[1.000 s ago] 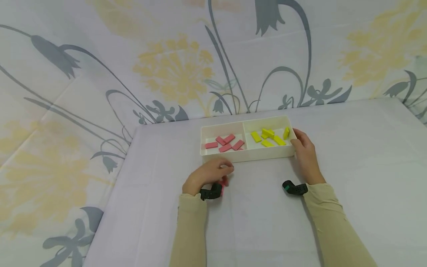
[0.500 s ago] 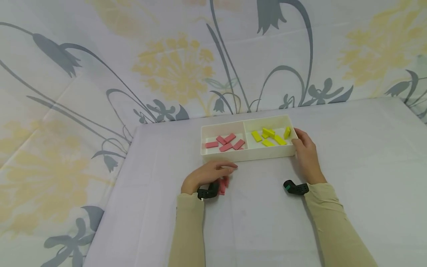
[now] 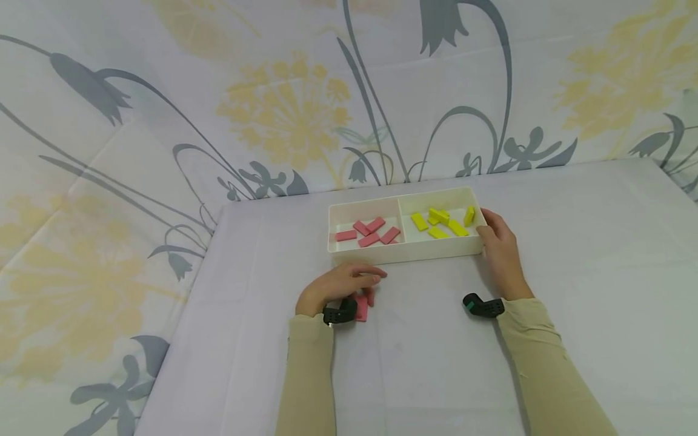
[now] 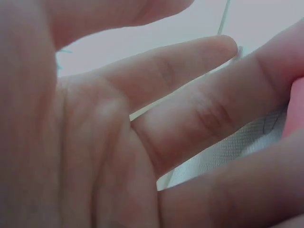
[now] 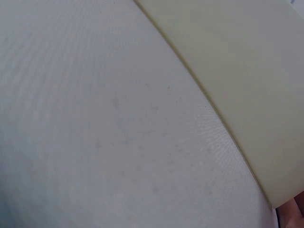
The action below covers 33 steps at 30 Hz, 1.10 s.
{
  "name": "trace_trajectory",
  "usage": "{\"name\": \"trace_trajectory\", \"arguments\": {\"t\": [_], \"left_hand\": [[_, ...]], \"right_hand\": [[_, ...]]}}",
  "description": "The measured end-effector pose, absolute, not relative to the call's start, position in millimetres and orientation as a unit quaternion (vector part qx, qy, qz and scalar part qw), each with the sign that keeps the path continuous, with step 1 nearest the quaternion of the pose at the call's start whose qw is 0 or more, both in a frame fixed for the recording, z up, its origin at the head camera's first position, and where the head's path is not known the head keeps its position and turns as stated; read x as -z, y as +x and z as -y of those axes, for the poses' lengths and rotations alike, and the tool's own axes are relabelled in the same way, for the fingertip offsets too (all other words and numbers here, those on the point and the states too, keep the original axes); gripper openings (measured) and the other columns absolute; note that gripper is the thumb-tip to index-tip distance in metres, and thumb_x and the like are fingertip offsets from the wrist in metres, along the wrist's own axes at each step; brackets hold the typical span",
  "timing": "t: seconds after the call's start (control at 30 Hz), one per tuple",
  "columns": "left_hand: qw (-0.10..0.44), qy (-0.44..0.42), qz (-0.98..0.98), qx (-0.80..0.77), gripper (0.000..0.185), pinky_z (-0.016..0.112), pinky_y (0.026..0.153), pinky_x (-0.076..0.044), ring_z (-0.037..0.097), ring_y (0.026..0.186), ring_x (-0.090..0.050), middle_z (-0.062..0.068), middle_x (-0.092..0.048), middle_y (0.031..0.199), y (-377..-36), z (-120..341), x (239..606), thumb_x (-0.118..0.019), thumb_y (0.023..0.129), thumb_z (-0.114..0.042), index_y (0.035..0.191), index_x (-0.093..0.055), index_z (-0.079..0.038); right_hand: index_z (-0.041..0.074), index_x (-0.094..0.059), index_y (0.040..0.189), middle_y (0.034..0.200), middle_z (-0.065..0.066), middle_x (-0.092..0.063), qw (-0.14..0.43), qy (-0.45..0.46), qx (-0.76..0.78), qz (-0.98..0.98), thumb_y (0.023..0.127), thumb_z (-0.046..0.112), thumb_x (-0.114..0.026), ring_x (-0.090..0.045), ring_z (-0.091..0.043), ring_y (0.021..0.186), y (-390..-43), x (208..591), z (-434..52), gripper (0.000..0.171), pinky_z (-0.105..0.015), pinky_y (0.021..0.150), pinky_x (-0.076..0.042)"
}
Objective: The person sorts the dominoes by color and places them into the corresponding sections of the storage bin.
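My left hand (image 3: 343,283) hovers low over the table just in front of a white two-part box, fingers spread and mostly straight. Under it lies a small pink block (image 3: 362,309), partly covered by the hand and wrist strap; one finger reaches down beside it. In the left wrist view, a pink block (image 4: 295,109) shows at the edge, against the fingers (image 4: 199,114). My right hand (image 3: 500,254) grips the right end of the white box (image 3: 436,248), thumb at the front corner. The right wrist view shows the box's wall (image 5: 237,71) and a bit of that hand.
Several pink blocks (image 3: 369,240) lie in the box's left compartment. Several yellow blocks (image 3: 438,217) lie in the right one, some stacked or on edge. A white cloth covers the table (image 3: 425,351); a flower-patterned sheet (image 3: 283,115) stands behind it.
My left hand's fingers have straightened a little, and the hand has shifted slightly left. Pink blocks under it look less exposed than half a second ago. My right hand stays on the box.
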<state>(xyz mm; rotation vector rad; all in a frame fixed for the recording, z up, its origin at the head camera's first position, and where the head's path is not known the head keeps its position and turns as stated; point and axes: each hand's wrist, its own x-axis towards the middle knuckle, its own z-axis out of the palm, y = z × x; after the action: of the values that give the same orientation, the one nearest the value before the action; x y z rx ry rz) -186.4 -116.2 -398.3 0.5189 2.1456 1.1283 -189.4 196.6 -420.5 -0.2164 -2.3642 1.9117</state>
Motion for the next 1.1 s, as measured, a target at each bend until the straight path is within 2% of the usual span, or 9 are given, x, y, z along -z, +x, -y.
{"name": "trace_trajectory", "arguments": {"t": [0.23,0.4,0.63,0.87,1.1], "left_hand": [[0.314,0.188,-0.814,-0.451,0.032,0.03,0.073,-0.045,0.021,0.07,-0.06,0.008,-0.063,0.079,-188,116,399,-0.052,0.089,-0.03,0.117,-0.057,-0.015],[0.298,0.193,-0.809,-0.468,0.035,0.029,0.066,-0.048,0.017,0.07,-0.057,0.006,-0.06,0.086,-190,119,399,-0.053,0.089,-0.03,0.118,-0.055,-0.013],[0.32,0.171,-0.772,-0.522,0.039,0.037,0.062,-0.052,0.028,0.064,-0.063,0.017,-0.06,0.078,-190,124,399,-0.052,0.09,-0.033,0.123,-0.05,-0.012],[0.327,0.162,-0.769,-0.525,0.038,0.038,0.062,-0.052,0.03,0.063,-0.064,0.019,-0.059,0.078,-189,125,397,-0.052,0.09,-0.032,0.122,-0.05,-0.012],[0.312,0.167,-0.798,-0.488,0.037,0.032,0.062,-0.051,0.023,0.062,-0.061,0.012,-0.056,0.08,-191,122,400,-0.052,0.089,-0.03,0.121,-0.053,-0.011]], "right_hand": [[0.016,-0.029,0.139,0.141,-0.003,-0.031,0.047,-0.072,-0.626,0.775,0.095,0.033,-0.03,-0.027,-0.018,0.127,-189,420,-197,0.047,-0.041,0.102,-0.024],[0.016,-0.029,0.139,0.141,-0.002,-0.03,0.045,-0.073,-0.629,0.773,0.095,0.033,-0.03,-0.027,-0.018,0.127,-189,420,-197,0.047,-0.041,0.102,-0.024],[0.015,-0.029,0.139,0.141,-0.003,-0.03,0.048,-0.073,-0.626,0.775,0.095,0.032,-0.03,-0.027,-0.018,0.128,-190,419,-196,0.047,-0.041,0.102,-0.024],[0.014,-0.029,0.139,0.141,-0.004,-0.031,0.05,-0.073,-0.625,0.776,0.095,0.032,-0.03,-0.027,-0.018,0.128,-190,419,-197,0.048,-0.041,0.102,-0.024],[0.014,-0.029,0.14,0.142,-0.004,-0.03,0.045,-0.077,-0.624,0.776,0.095,0.033,-0.029,-0.026,-0.019,0.128,-190,420,-196,0.048,-0.041,0.103,-0.023]]}}
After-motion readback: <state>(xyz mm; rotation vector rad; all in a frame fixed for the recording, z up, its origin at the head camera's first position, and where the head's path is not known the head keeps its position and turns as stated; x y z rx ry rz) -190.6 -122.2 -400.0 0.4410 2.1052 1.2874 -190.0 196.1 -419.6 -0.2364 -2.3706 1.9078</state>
